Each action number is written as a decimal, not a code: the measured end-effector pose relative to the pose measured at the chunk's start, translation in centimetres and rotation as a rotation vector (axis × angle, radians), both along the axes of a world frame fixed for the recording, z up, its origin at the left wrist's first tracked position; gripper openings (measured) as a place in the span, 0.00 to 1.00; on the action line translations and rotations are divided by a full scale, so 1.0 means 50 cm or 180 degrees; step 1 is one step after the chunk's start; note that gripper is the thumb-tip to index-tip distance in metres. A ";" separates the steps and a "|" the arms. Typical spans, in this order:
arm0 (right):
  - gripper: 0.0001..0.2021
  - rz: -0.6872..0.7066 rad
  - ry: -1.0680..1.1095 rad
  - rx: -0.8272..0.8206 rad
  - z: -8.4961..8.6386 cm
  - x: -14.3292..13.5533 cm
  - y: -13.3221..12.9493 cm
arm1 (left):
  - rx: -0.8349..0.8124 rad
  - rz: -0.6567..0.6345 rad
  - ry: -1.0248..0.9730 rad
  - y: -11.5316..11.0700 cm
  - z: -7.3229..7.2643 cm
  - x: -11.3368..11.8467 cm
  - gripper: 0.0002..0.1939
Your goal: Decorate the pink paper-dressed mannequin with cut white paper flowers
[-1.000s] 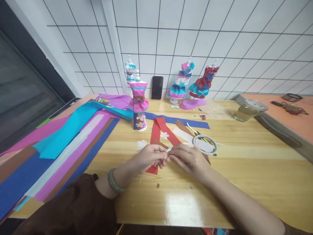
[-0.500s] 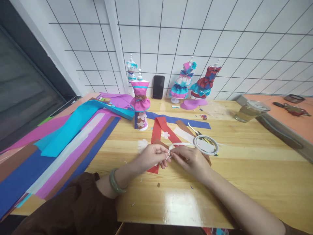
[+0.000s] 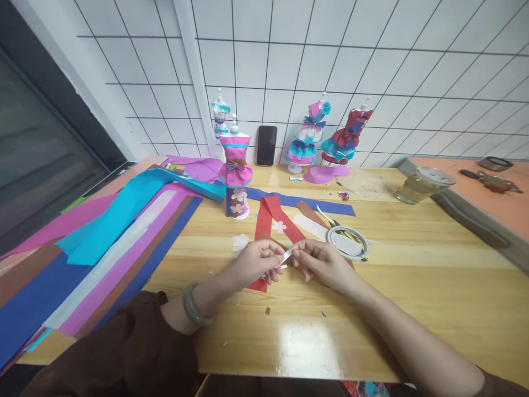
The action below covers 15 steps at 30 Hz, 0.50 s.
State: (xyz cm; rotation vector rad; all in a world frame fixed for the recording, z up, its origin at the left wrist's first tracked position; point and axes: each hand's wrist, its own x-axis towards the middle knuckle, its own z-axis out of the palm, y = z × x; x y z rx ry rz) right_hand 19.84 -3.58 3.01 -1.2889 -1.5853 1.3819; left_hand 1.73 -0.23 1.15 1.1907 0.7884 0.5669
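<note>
My left hand [image 3: 261, 261] pinches a short white strip of tape [image 3: 286, 256] above the red paper. Close by on the right, my right hand [image 3: 320, 263] has thumb and forefinger closed at the strip's upper end. A tiny white scrap [image 3: 284, 267] shows just below the strip. Beneath both hands lies a folded red paper strip [image 3: 264, 220] with a white paper flower [image 3: 279, 227] on it. The tape roll [image 3: 366, 253] rests on the table beyond my right hand, and another white flower [image 3: 240, 241] lies beyond my left.
Dressed mini mannequins, including a pink one [image 3: 235, 172] and a red one [image 3: 347, 135], stand at the back. A phone [image 3: 266, 145] leans on the wall. Coloured crepe strips [image 3: 103, 231] cover the left. A lidded cup [image 3: 424, 186] is at right; a blue strip [image 3: 306, 203] lies behind.
The white tape that ran from the roll to my hands no longer stretches between them. My right hand has shifted slightly right and up, and the short strip now shows between my fingers.
</note>
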 end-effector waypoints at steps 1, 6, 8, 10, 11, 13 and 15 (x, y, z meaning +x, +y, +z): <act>0.14 -0.0020 0.0038 -0.0098 -0.001 0.002 0.001 | -0.0027 0.0007 -0.0012 0.000 0.001 0.000 0.15; 0.15 0.0042 -0.0227 -0.0283 0.008 -0.001 -0.004 | -0.0043 -0.0243 -0.0028 -0.003 0.007 -0.003 0.20; 0.14 0.0068 -0.0412 -0.0204 0.016 -0.005 -0.011 | -0.0064 -0.0409 0.0002 -0.004 0.006 -0.004 0.17; 0.14 0.0087 -0.0601 -0.0079 0.023 -0.007 -0.017 | -0.0072 -0.0520 0.0015 -0.004 0.003 -0.004 0.15; 0.14 0.0106 -0.0691 -0.0011 0.026 -0.007 -0.019 | -0.0063 -0.0549 0.0017 -0.004 0.001 -0.004 0.15; 0.14 0.0153 -0.0873 0.0108 0.029 -0.005 -0.021 | -0.0029 -0.0585 0.0033 -0.004 -0.003 -0.004 0.14; 0.14 0.0212 -0.1097 0.0247 0.029 -0.002 -0.021 | 0.0050 -0.0593 0.0052 -0.004 -0.006 -0.003 0.14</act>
